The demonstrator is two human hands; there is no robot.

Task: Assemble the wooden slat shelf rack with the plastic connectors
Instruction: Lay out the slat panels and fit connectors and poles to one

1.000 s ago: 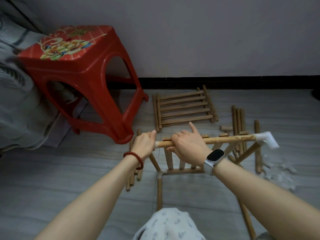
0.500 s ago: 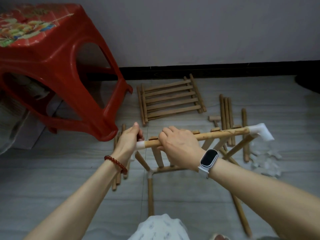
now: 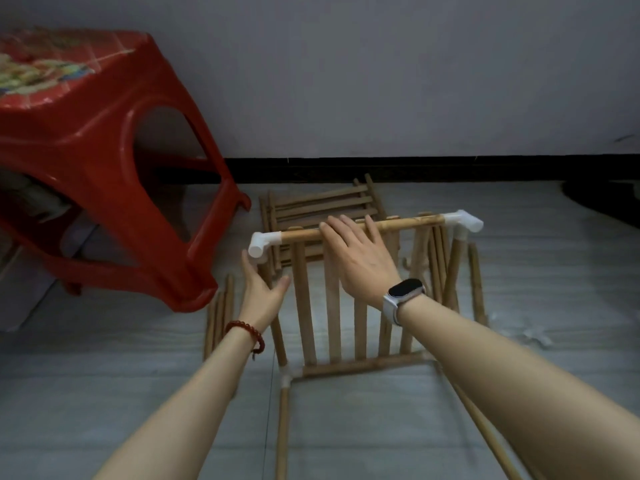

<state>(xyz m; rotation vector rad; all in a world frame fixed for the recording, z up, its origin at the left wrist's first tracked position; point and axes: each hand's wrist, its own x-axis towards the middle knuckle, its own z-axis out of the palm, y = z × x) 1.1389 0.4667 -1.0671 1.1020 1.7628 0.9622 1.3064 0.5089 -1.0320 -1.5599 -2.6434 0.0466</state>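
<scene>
Here the half-built slat rack [image 3: 332, 306] stands tilted on the floor [image 3: 104, 375], its top rail [image 3: 408, 224] capped by a white plastic connector [image 3: 263, 242] at the left end and another connector [image 3: 462, 221] at the right. The right hand [image 3: 360, 261] lies over the rail, fingers [image 3: 332, 228] straight and resting on it. The left hand [image 3: 261, 289] is spread, fingers relaxed, just below the left connector, gripping nothing. A second slat panel [image 3: 322, 206] lies flat by the wall, loose rods [image 3: 218, 317] beside a red stool [image 3: 104, 168].
</scene>
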